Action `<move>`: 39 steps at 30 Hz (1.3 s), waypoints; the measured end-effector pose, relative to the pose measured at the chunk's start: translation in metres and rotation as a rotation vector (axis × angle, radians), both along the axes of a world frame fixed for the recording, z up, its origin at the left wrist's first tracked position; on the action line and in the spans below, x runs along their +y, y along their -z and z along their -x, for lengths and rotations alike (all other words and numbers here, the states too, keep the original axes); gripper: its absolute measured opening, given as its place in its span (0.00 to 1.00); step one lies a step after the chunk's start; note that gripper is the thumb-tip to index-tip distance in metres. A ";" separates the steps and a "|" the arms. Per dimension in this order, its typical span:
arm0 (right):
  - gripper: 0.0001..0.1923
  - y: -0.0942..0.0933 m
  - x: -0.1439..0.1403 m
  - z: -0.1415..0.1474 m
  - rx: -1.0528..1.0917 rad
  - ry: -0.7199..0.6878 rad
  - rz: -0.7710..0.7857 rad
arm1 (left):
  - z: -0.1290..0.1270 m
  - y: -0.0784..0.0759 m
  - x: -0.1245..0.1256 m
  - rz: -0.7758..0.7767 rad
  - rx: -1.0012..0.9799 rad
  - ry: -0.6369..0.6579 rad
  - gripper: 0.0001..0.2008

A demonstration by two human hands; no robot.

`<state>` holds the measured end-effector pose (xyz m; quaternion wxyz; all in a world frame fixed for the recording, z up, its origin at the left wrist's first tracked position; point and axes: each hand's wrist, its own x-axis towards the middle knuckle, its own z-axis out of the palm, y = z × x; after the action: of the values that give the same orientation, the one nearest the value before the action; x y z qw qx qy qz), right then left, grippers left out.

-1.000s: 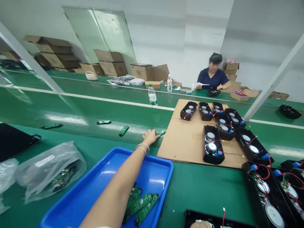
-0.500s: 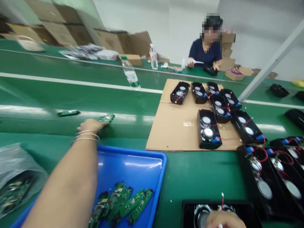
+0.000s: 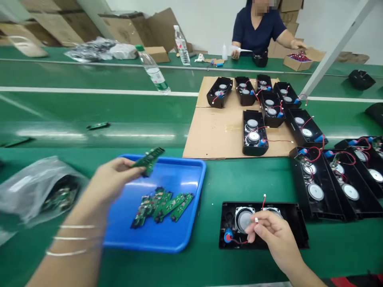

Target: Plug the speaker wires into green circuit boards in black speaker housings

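Head view: your left hand (image 3: 109, 181) pinches one green circuit board (image 3: 149, 160) above the blue tray (image 3: 182, 239), where about five boards (image 3: 163, 204) overlap, hard to count. Your right hand (image 3: 273, 233) pinches a white connector (image 3: 256, 220) over the black speaker housing (image 3: 296, 231).

Green circuit board (image 3: 149, 160) over a blue tray (image 3: 167, 239); black speaker housing (image 3: 296, 227) with red wires on the green bench (image 3: 239, 179); brown cardboard sheet (image 3: 215, 131).

Bright overhead light, glare streaks on the belt (image 3: 89, 133), blurred, distorted edges.
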<state>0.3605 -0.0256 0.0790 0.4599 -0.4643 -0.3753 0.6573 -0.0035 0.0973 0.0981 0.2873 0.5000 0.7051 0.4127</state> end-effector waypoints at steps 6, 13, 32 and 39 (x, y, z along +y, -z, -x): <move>0.13 0.001 0.003 -0.004 -0.055 -0.124 -0.071 | -0.073 0.025 -0.078 0.092 -0.018 -0.080 0.14; 0.07 -0.007 0.006 0.006 -0.160 -0.210 -0.293 | -0.133 0.015 -0.140 -0.194 0.035 0.097 0.07; 0.07 -0.023 0.010 0.029 -0.586 -0.156 -0.870 | -0.175 0.019 -0.137 -0.383 -0.531 0.100 0.13; 0.07 -0.027 0.010 0.032 -0.761 -0.233 -1.090 | -0.168 0.010 -0.136 -0.347 -0.437 0.221 0.13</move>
<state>0.3285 -0.0161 0.1063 0.3901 -0.3215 -0.8369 0.2098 0.1641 -0.0388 0.0882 0.3857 0.5144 0.4868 0.5912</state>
